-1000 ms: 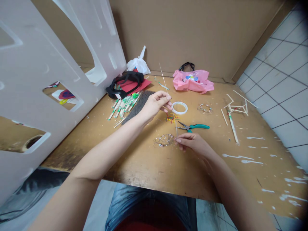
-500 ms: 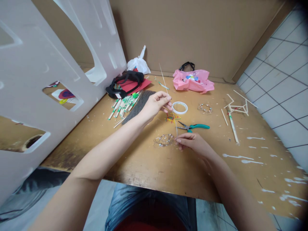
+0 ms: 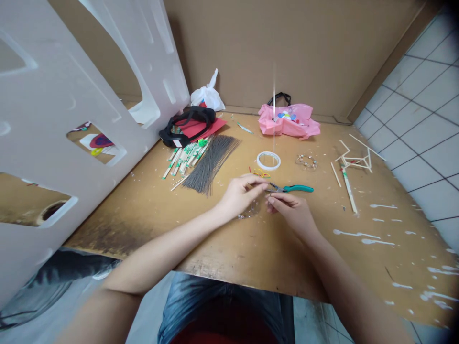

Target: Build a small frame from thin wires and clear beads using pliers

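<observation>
Pinching what seems a thin upright rod [image 3: 274, 124], the right hand [image 3: 289, 212] closes its fingertips; the left hand [image 3: 239, 196] sits just beside, grip unclear.

Teal-handled pliers [image 3: 299, 188], pink bag [image 3: 287, 122] with multicoloured print, tan tabletop [image 3: 373, 258] splattered white, red card [image 3: 211, 125]

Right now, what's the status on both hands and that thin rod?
Left hand and right hand together at thin upright rod; which hand grips it unclear. Wire-and-bead frame under left hand. Teal-handled pliers just beyond right hand.

faded blue jeans [image 3: 190, 306], red top [image 3: 224, 332]
</observation>
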A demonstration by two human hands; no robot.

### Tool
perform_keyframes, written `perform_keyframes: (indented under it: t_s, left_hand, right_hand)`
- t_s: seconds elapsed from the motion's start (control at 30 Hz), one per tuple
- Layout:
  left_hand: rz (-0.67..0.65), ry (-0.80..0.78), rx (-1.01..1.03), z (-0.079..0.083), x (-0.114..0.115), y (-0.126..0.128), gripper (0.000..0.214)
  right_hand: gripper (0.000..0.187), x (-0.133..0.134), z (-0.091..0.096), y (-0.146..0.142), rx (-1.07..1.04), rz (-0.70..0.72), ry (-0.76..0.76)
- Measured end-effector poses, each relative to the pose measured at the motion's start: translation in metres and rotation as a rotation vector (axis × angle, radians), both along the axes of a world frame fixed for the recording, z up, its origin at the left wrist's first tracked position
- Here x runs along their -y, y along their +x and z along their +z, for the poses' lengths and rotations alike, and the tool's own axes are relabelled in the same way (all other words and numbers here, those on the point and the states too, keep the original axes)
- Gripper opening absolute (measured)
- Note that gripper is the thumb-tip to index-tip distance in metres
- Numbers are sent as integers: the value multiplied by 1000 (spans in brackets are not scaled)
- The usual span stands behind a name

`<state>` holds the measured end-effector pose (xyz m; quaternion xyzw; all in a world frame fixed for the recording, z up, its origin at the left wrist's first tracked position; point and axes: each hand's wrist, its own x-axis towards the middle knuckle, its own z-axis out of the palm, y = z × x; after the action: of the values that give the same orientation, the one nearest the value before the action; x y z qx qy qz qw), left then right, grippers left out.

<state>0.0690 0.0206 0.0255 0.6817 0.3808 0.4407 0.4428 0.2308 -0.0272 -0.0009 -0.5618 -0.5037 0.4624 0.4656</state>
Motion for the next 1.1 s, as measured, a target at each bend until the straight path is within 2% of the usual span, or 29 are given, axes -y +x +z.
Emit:
perform_keyframes:
  t_s: [0.1,0.33,0.43,0.57,0.67,0.73,0.77,0.83,0.9,1.0,1.1]
  left_hand:
    - [23,93,-39,-11,13,6,9]
    - [83,178,-108,-20,20,7,12]
    - [79,124,-74,-23,22,7,13]
    - [11,-72,94,-23,17,3,10]
    - [-64,-249,253,-24,8,-8,15]
    - [-111,-360,315,-26,2,-17,21]
    - [-134,-407,339,-27,0,-22,24]
    - [-188,-482,385,-30,-4,-29,30]
    - [-253,-532,429,-32,-6,-34,33]
    - [-350,-572,474,-35,-5,-36,34]
    - [-411,-607,504,-38,-3,-37,36]
  right_hand:
    - [27,3,-1,-4,62,-4,25]
    - [20,9,-4,-12,167,-24,78]
    - [21,9,-8,-15,207,1,100]
    - [26,3,-7,-4,291,128,97]
    - [34,-4,-2,23,553,144,170]
    - [43,-8,-1,45,881,100,247]
    - [50,-9,-2,55,1034,109,242]
    - [61,-9,-6,70,1248,210,167]
    - [65,-7,-8,77,1364,293,141]
    - [73,-8,-5,76,1511,286,186]
    - [79,-15,0,71,1577,342,144]
